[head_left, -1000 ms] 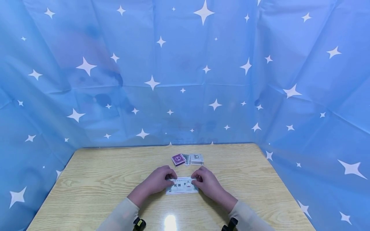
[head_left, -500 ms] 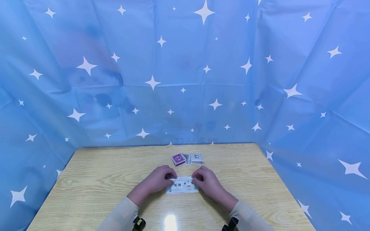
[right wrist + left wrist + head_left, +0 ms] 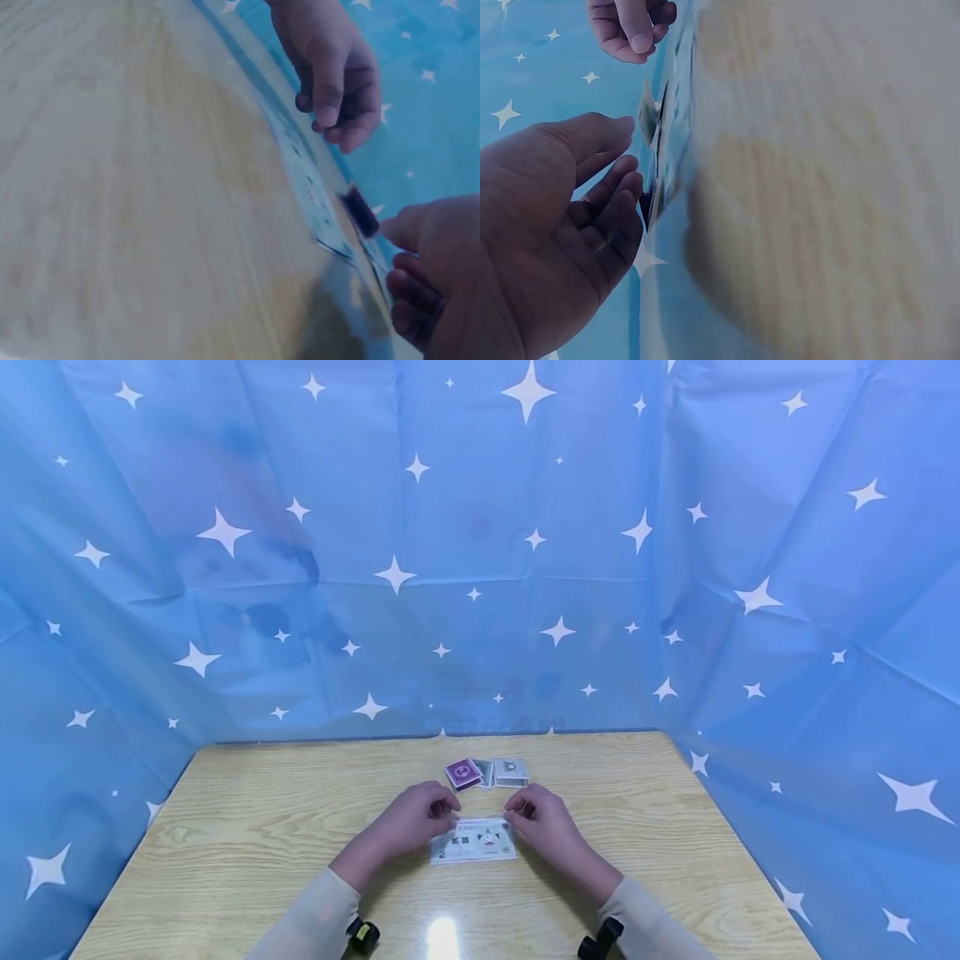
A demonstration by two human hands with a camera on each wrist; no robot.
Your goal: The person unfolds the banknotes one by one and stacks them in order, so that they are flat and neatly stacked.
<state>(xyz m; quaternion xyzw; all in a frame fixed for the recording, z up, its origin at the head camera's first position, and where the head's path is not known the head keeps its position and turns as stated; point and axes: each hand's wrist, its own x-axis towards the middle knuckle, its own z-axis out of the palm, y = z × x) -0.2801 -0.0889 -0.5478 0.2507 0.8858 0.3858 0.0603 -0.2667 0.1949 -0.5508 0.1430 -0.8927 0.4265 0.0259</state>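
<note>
A pale printed paper slip (image 3: pixel 480 849) that looks like a banknote, with a "2" in its lower left corner, lies flat on the table. My left hand (image 3: pixel 412 818) hovers by its upper left corner with loosely bent fingers. Over at the upper right corner, my right hand (image 3: pixel 547 828) is held the same way. In the left wrist view, the left hand (image 3: pixel 570 202) has nothing between thumb and fingers. The right wrist view has the right hand (image 3: pixel 439 270) beside the slip (image 3: pixel 311 187), apart from it and holding nothing.
Behind the slip stand a small purple box (image 3: pixel 462 773) and a white box (image 3: pixel 511 771), with a greenish card (image 3: pixel 486 774) between them. The wood-grain table (image 3: pixel 300 793) ends at a blue curtain (image 3: pixel 480 527) with white stars.
Both hands have let go of the slip's edges and risen slightly up and away from it. The slip stays where it was, with more of its surface showing.
</note>
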